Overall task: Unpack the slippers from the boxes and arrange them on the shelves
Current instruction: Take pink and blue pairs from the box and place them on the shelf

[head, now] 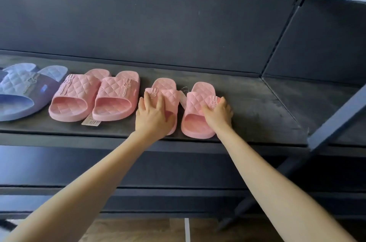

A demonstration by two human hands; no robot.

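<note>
Head view shows us the dark shelf (247, 107) running the whole width, with bare board to the right of the row. On it from the left stand the blue slippers (23, 91), the first pink pair (95, 95), then the pair we are setting down, near the front lip.

We judge the step to be squaring this pair. To do it well, we should slide both slippers rather than lift them, bring the toe openings level with the first pink pair's front line, and close the gap between them until it matches the neighbours, which touch.

The left slipper (168, 93) and right slipper (198, 103) are pink, soft-looking moulded slides with quilted diamond straps, a small raised rabbit mark, and open toes facing us.

Our left hand (152, 117) lies flat on its strap, fingers spread and nearly straight, pressing down. Our right hand (217, 113) rests on the other strap with fingers bent over the outer edge; whether the thumb hooks beneath we cannot tell.

A hang tag (182, 99) sits between the two; tuck it away. Another paper tag (91, 122) pokes out under the first pair.
</note>
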